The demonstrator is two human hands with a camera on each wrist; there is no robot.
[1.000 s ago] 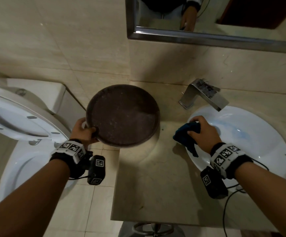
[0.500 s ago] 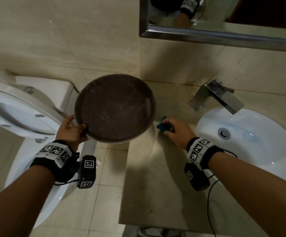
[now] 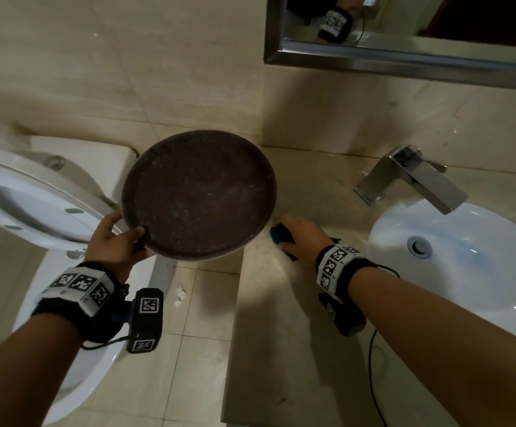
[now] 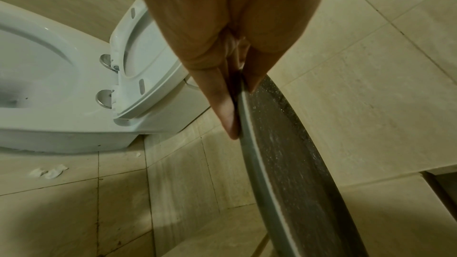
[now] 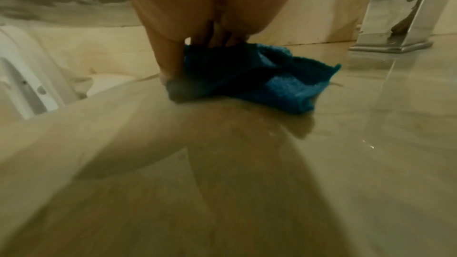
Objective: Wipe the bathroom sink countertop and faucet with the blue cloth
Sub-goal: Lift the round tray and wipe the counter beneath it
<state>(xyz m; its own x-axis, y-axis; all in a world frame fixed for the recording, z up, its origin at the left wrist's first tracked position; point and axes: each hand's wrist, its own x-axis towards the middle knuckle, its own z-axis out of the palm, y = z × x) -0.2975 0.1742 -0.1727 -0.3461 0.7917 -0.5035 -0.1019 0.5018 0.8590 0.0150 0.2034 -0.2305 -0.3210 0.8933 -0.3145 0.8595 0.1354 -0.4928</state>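
Partly hidden — blue cloth (image 3: 278, 234) under right hand (image 3: 301, 234), tray (image 3: 198, 195) overlapping.

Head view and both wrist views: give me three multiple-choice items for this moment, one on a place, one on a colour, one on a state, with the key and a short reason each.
1. Where is the cloth?
A. in the basin
B. on the countertop left of the basin
C. draped over the faucet

2. What colour is the cloth?
A. blue
B. white
C. red

3. What is the left hand doing?
A. hanging idle
B. pressing the toilet lid
C. gripping the rim of the dark round tray, held up off the countertop

Key:
1 B, the right hand holds it down on the stone surface.
2 A, the right wrist view shows blue fabric.
3 C, the thumb lies over the tray's edge.
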